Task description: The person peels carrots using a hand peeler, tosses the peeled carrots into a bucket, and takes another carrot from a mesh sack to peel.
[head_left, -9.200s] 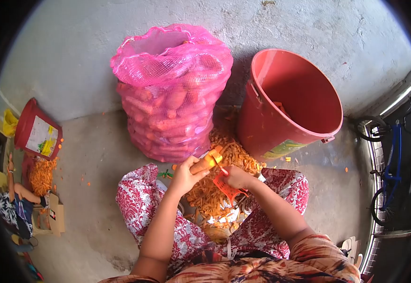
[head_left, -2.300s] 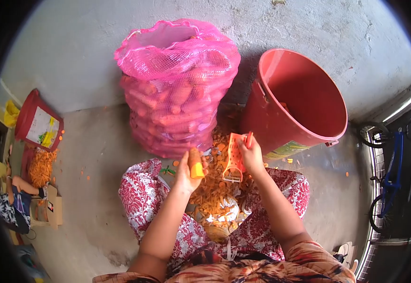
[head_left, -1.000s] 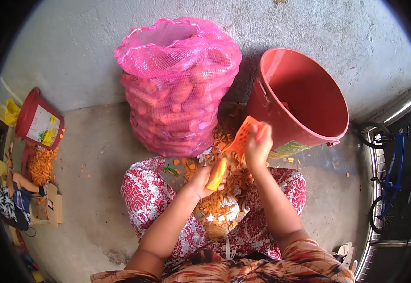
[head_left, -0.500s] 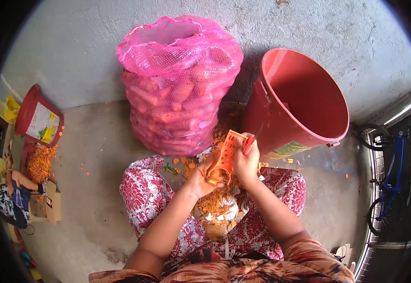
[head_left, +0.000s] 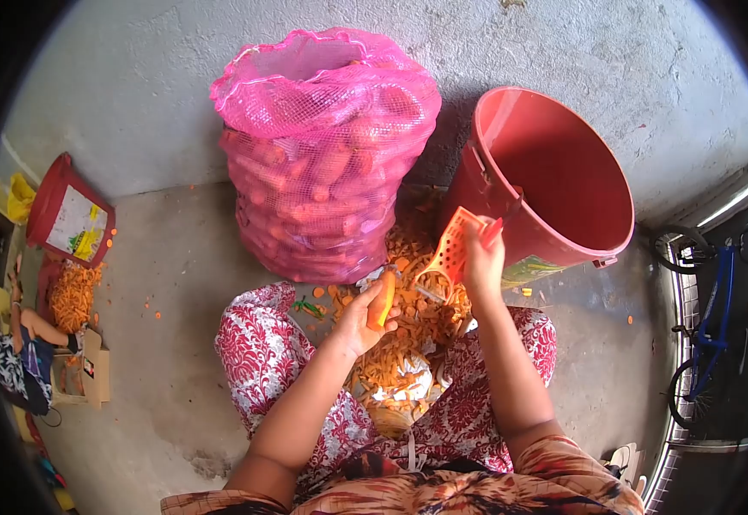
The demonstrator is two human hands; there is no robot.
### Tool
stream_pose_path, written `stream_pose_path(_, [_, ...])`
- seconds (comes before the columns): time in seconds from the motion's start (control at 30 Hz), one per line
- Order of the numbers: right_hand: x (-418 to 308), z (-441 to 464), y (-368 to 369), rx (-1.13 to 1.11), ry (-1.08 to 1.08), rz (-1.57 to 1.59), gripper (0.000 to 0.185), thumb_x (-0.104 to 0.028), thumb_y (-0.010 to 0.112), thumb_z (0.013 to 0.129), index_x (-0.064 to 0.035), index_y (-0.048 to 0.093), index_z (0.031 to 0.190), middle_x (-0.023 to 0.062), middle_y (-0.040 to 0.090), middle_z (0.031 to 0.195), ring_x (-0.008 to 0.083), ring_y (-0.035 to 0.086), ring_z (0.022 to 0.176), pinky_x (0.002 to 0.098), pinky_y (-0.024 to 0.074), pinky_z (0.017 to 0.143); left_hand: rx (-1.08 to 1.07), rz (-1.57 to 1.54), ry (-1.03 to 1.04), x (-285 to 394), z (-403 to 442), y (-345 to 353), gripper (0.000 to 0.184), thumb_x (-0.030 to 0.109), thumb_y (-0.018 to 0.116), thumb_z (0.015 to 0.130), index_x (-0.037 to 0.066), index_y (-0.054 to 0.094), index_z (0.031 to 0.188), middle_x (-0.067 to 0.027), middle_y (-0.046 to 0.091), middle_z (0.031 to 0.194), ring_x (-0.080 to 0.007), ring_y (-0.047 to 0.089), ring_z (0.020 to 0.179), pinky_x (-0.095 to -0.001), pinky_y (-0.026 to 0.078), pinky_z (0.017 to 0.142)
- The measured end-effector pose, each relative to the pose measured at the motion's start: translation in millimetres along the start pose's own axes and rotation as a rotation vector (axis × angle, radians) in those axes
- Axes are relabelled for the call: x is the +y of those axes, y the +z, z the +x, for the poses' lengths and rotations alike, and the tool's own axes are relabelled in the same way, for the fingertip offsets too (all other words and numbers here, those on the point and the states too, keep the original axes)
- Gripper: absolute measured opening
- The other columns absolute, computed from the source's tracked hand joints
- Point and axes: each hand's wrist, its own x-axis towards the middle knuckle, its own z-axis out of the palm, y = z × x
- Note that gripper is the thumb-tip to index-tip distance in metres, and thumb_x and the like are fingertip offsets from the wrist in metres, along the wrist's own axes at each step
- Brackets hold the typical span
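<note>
In the head view my left hand is wrapped round a carrot, which points up and away from me and looks peeled. My right hand grips an orange peeler with a hole-studded plastic body and a forked lower end. A red piece sticks out by the thumb of that hand; whether it belongs to the peeler I cannot tell. The two hands are apart, above a heap of carrot peelings between my legs. Part of the peeler is hidden by the right fingers.
A pink mesh sack full of carrots stands ahead, beside a large red bucket. At the left are another red bucket, a second orange pile, a cardboard box and another person. A blue bicycle is at the right.
My hands have moved apart. The right hand has carried the peeler away from the carrot, to the right and a little forward. More of the carrot now shows in the left hand.
</note>
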Motion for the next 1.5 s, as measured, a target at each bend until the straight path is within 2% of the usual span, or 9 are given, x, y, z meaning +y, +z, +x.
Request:
stream_pose_path(0.4, [6, -49, 39, -0.173, 0.004, 0.015, 0.009, -0.009, 0.049, 0.084, -0.0036, 0.046, 0.091, 0.0002, 0.050, 0.072, 0.0060, 0.047, 0.062, 0.0216, 0.0409, 0.054, -0.082, -0.107, -0.077, -1, -5, 14, 0.028, 0.033, 0.038, 0.085, 0.013, 0.052, 0.097, -0.0042, 0.053, 0.078, -0.0167, 0.045, 0.058, -0.0244, 0.034, 0.045])
stream_pose_path(0.7, [22, -47, 37, -0.112, -0.077, -0.281, 0.010, -0.008, 0.052, 0.081, -0.0008, 0.046, 0.085, 0.0114, 0.051, 0.065, 0.0176, 0.050, 0.058, 0.0295, 0.0421, 0.056, -0.108, -0.036, -0.121, -4, -7, 9, 0.030, 0.037, 0.039, 0.084, 0.013, 0.051, 0.096, -0.0042, 0.052, 0.075, -0.0144, 0.043, 0.057, -0.0229, 0.032, 0.044])
stream_pose_path(0.87, [24, -8, 16, 0.147, -0.368, -0.475, 0.009, -0.008, 0.050, 0.082, -0.0016, 0.044, 0.082, 0.0167, 0.050, 0.066, 0.0262, 0.052, 0.060, 0.0331, 0.0422, 0.058, -0.188, 0.045, -0.187, -6, -10, 13, 0.039, 0.045, 0.033, 0.086, 0.010, 0.048, 0.094, -0.0025, 0.041, 0.070, -0.0116, 0.040, 0.060, -0.0198, 0.031, 0.045])
stream_pose_path(0.97, [34, 28, -15, 0.428, -0.099, -0.433, 0.013, -0.013, 0.050, 0.083, -0.0008, 0.044, 0.084, 0.0127, 0.051, 0.067, 0.0232, 0.050, 0.059, 0.0303, 0.0414, 0.058, -0.084, 0.132, -0.154, -4, -18, 20, 0.035, 0.043, 0.036, 0.086, 0.013, 0.048, 0.097, -0.0025, 0.042, 0.070, -0.0120, 0.040, 0.061, -0.0207, 0.032, 0.046])
stream_pose_path(1.07, [31, 18, -10, 0.276, -0.214, -0.186, 0.014, -0.014, 0.050, 0.084, -0.0012, 0.046, 0.086, 0.0052, 0.050, 0.069, 0.0149, 0.047, 0.060, 0.0276, 0.0400, 0.058, 0.034, 0.084, -0.086, -1, -16, 21, 0.032, 0.042, 0.040, 0.085, 0.015, 0.048, 0.100, -0.0040, 0.046, 0.073, -0.0132, 0.043, 0.062, -0.0220, 0.033, 0.047])
stream_pose_path(1.1, [22, 5, -3, 0.164, -0.175, -0.155, 0.013, -0.014, 0.049, 0.085, -0.0024, 0.046, 0.089, 0.0003, 0.047, 0.072, 0.0079, 0.044, 0.064, 0.0238, 0.0387, 0.057, 0.009, 0.031, -0.099, 0, -15, 17, 0.032, 0.041, 0.042, 0.084, 0.015, 0.049, 0.101, -0.0047, 0.047, 0.074, -0.0137, 0.043, 0.063, -0.0223, 0.033, 0.047])
stream_pose_path(1.17, [6, -21, 14, 0.020, -0.155, -0.059, 0.011, -0.012, 0.049, 0.085, -0.0027, 0.045, 0.090, -0.0004, 0.047, 0.071, 0.0061, 0.043, 0.062, 0.0208, 0.0378, 0.055, -0.043, -0.074, -0.131, 0, -10, 8, 0.031, 0.040, 0.044, 0.083, 0.016, 0.049, 0.102, -0.0061, 0.051, 0.077, -0.0148, 0.045, 0.065, -0.0231, 0.034, 0.048])
stream_pose_path(1.27, [8, -43, 27, -0.096, -0.106, -0.053, 0.011, -0.009, 0.051, 0.083, -0.0030, 0.045, 0.091, -0.0010, 0.047, 0.069, 0.0050, 0.043, 0.059, 0.0205, 0.0382, 0.053, -0.053, -0.006, -0.108, -2, -13, 12, 0.031, 0.041, 0.041, 0.084, 0.016, 0.051, 0.100, -0.0051, 0.056, 0.078, -0.0144, 0.048, 0.062, -0.0243, 0.035, 0.045])
stream_pose_path(1.5, [10, -50, 31, -0.074, -0.183, -0.283, 0.012, -0.008, 0.051, 0.082, -0.0011, 0.046, 0.091, 0.0102, 0.053, 0.067, 0.0142, 0.051, 0.060, 0.0269, 0.0418, 0.056, -0.032, 0.089, -0.076, -6, -10, 9, 0.040, 0.044, 0.034, 0.085, 0.010, 0.053, 0.092, -0.0042, 0.055, 0.070, -0.0148, 0.047, 0.049, -0.0246, 0.034, 0.037])
